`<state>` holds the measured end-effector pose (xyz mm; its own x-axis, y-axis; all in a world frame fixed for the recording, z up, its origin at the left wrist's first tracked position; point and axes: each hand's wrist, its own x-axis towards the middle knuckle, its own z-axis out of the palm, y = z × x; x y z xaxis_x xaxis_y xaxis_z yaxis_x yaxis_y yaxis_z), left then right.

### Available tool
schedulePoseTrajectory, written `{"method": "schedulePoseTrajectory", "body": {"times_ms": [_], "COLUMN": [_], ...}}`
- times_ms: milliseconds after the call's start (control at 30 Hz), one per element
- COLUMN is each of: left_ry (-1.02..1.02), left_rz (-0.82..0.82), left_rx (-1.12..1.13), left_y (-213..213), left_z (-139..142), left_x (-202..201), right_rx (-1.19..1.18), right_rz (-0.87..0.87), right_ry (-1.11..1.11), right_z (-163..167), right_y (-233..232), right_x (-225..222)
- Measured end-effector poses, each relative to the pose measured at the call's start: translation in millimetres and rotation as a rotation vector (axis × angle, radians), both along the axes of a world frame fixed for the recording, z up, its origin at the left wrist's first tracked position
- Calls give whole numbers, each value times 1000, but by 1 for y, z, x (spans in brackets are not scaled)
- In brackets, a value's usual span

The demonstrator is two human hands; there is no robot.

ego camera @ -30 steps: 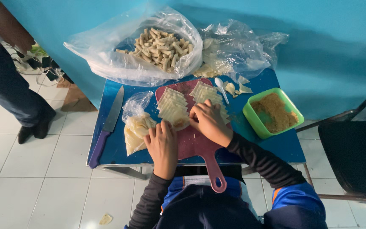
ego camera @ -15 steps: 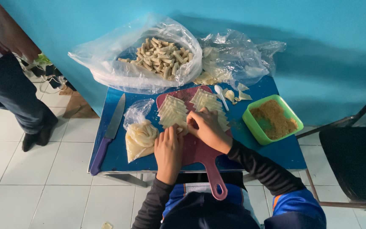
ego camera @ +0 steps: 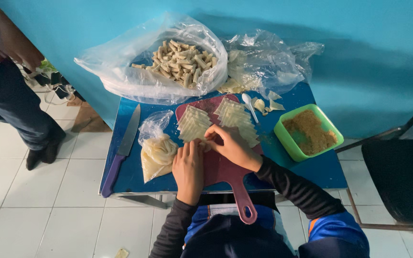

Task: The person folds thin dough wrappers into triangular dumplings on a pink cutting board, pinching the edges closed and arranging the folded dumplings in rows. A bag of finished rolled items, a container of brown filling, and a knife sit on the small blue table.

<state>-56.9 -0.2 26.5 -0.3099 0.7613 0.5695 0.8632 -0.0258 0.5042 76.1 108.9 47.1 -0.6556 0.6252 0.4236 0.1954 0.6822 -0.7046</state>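
Both my hands work over a dark red cutting board [ego camera: 225, 174] on a small blue table [ego camera: 311, 172]. My left hand [ego camera: 189, 167] lies flat on the board's left side, fingertips at a stack of pale square wrappers [ego camera: 193, 123]. My right hand [ego camera: 231, 144] is curled beside it, pinching a small pale piece between the two stacks; what it pinches is mostly hidden. A second row of wrappers [ego camera: 235, 117] fans out to the right.
A green tub of brown filling [ego camera: 309, 132] sits right. A purple-handled knife [ego camera: 122, 150] lies at left, next to a small bag of pale dough [ego camera: 156, 153]. Behind are a big bag of rolled pieces [ego camera: 180, 59], a white spoon [ego camera: 250, 106], and a standing person [ego camera: 5, 91].
Both hands have shifted slightly toward the left wrapper stack and closed in on each other. The person at left has moved a little.
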Motion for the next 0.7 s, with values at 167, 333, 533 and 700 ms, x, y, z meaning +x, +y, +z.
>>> {"method": "schedulePoseTrajectory", "body": {"times_ms": [167, 333, 533, 700], "left_ry": [-7, -8, -61, -78], "left_rz": [11, 11, -1, -91], "left_rx": [-59, -36, -19, -1], "left_y": [-1, 0, 0, -7], "left_z": [-2, -2, 1, 7], "left_x": [0, -2, -2, -12], "right_rx": [7, 132, 366, 552], "right_rz": [0, -15, -18, 33], "right_ry": [-28, -79, -167, -167], "right_z": [-3, -7, -14, -18], "right_y": [-2, -4, -7, -5], "right_x": [-1, 2, 5, 11]}}
